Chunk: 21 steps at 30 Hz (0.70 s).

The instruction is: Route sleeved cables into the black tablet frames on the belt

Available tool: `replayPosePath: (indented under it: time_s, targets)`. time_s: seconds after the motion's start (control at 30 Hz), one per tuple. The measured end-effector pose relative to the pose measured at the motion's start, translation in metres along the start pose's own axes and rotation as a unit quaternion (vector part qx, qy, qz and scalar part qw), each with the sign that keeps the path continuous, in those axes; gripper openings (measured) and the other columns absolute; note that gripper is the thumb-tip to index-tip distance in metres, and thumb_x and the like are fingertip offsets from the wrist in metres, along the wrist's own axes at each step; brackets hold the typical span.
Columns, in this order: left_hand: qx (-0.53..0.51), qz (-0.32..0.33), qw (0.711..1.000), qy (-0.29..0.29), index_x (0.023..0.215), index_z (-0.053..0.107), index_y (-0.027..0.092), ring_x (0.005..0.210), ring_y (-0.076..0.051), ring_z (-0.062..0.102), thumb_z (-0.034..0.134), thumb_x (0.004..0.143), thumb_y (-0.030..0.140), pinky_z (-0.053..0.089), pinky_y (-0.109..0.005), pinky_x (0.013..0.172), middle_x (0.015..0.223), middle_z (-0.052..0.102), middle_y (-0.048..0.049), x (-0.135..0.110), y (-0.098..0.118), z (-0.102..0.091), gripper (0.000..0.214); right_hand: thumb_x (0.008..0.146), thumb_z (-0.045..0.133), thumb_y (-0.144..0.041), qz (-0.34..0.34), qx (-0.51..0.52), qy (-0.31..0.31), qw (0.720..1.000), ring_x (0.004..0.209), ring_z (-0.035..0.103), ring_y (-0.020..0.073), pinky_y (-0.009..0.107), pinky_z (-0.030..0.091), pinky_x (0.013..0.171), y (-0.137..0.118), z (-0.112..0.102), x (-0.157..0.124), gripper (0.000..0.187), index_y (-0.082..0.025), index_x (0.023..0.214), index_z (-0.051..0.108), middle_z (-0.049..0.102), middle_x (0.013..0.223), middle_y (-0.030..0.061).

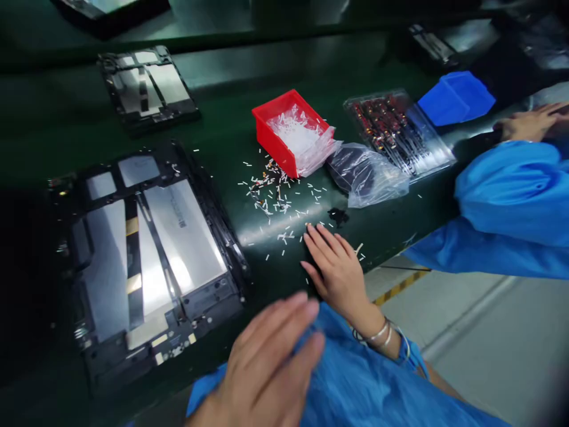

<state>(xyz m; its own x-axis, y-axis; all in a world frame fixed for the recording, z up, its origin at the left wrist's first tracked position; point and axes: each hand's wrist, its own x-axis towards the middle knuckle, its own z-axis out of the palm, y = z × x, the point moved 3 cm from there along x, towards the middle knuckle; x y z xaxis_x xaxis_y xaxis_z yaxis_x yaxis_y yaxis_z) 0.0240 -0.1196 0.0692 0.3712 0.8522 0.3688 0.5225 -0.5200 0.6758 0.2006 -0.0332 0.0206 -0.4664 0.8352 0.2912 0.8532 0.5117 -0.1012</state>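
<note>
My right hand (335, 267) lies flat on the dark green belt (231, 124), fingers stretched out and together, fingertips among several small white strips (284, 204) scattered there. My left hand (271, 362) hovers low in the foreground, blurred, fingers extended, holding nothing, over my blue sleeve. An opened tablet (146, 255) with silver battery cells and black cables lies to the left of both hands. A red bin (288, 127) lined with a plastic bag of white strips stands beyond my right hand.
A second opened tablet (146, 86) lies farther back on the belt. A clear bag (367, 172) and a clear tray of parts (400, 133) lie right of the bin, with a blue bin (457, 95) behind. Another person's blue sleeve (511, 196) and hand (528, 121) are at right.
</note>
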Motion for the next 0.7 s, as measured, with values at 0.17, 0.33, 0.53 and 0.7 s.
replayPosePath:
  time_s: [0.17, 0.33, 0.53, 0.7]
  targets:
    - [0.135, 0.015, 0.989, -0.052, 0.136, 0.042, 0.003, 0.139, -0.029, 0.031, 0.038, 0.091, 0.011, 0.035, -0.045, 0.110, 0.146, 0.041, -0.0168, 0.051, -0.017, 0.066, 0.046, 0.089, 0.048, -0.011, 0.043, 0.118, 0.092, 0.988, 0.109, 0.061, 0.0212, 0.040, 0.050, 0.088, 0.017, -0.020, -0.019, 0.032, -0.018, 0.117, 0.062, 0.070, 0.114, 0.0089]
    - [0.229, -0.033, 0.969, -0.083, 0.139, 0.038, 0.001, 0.138, -0.031, 0.034, 0.039, 0.094, 0.028, 0.038, -0.048, 0.105, 0.148, 0.038, -0.0184, 0.050, -0.021, 0.082, 0.052, 0.084, 0.061, -0.015, 0.150, 0.049, 0.186, 0.970, 0.073, 0.060, 0.0178, 0.033, 0.052, 0.065, 0.066, -0.021, -0.008, 0.011, -0.019, 0.087, 0.071, 0.069, 0.077, 0.0050]
    - [0.253, -0.027, 0.962, -0.103, 0.139, 0.039, 0.001, 0.138, -0.030, 0.033, 0.038, 0.095, 0.032, 0.035, -0.045, 0.107, 0.148, 0.038, -0.0166, 0.048, -0.023, 0.084, 0.053, 0.084, 0.060, -0.016, 0.113, 0.033, 0.165, 0.979, 0.070, 0.056, 0.0163, 0.030, 0.049, 0.061, 0.070, -0.009, -0.002, 0.011, -0.020, 0.082, 0.070, 0.066, 0.073, 0.0034]
    - [0.248, -0.028, 0.963, -0.106, 0.138, 0.041, 0.004, 0.139, -0.029, 0.031, 0.034, 0.096, 0.034, 0.032, -0.044, 0.108, 0.149, 0.038, -0.0128, 0.049, -0.025, 0.084, 0.053, 0.083, 0.062, -0.016, 0.132, 0.086, 0.158, 0.975, 0.071, 0.057, 0.0148, 0.030, 0.049, 0.063, 0.066, -0.011, -0.007, 0.009, -0.021, 0.079, 0.068, 0.065, 0.074, 0.0016]
